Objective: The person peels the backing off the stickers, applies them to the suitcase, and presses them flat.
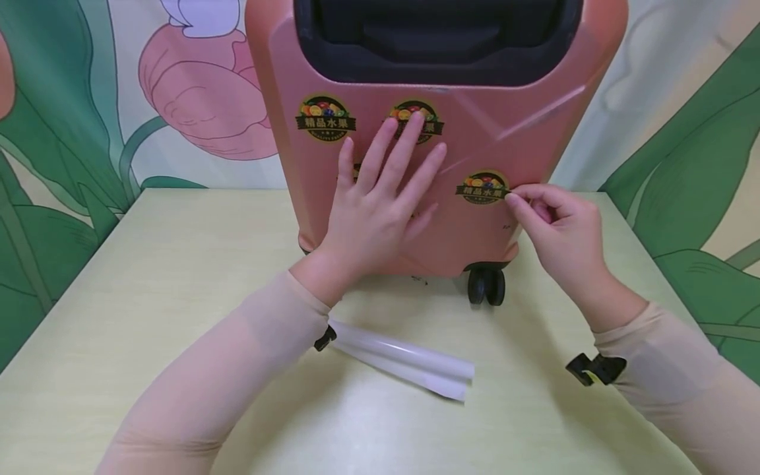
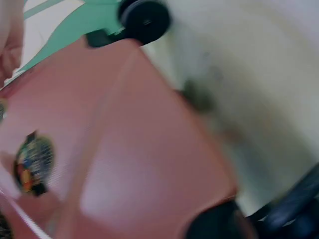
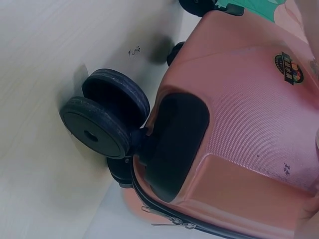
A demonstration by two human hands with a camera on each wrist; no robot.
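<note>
A pink suitcase (image 1: 475, 145) stands upright on the table, with round fruit-label stickers on its side. My right hand (image 1: 561, 227) pinches the right edge of one sticker (image 1: 482, 187) between thumb and forefinger. Fingers spread, my left hand (image 1: 377, 204) lies against the suitcase, its fingertips over part of the upper middle sticker (image 1: 432, 126). Another sticker (image 1: 326, 119) sits at the upper left, and one more is mostly hidden behind the left hand. In the right wrist view, a sticker (image 3: 289, 68) shows on the suitcase side, with only slivers of hand at the edge.
A curled white sheet (image 1: 404, 363) lies on the pale table (image 1: 196, 264) in front of the suitcase. Black wheels (image 3: 104, 112) hold the suitcase off the tabletop. Behind it hangs a backdrop (image 1: 53, 119) with green leaves.
</note>
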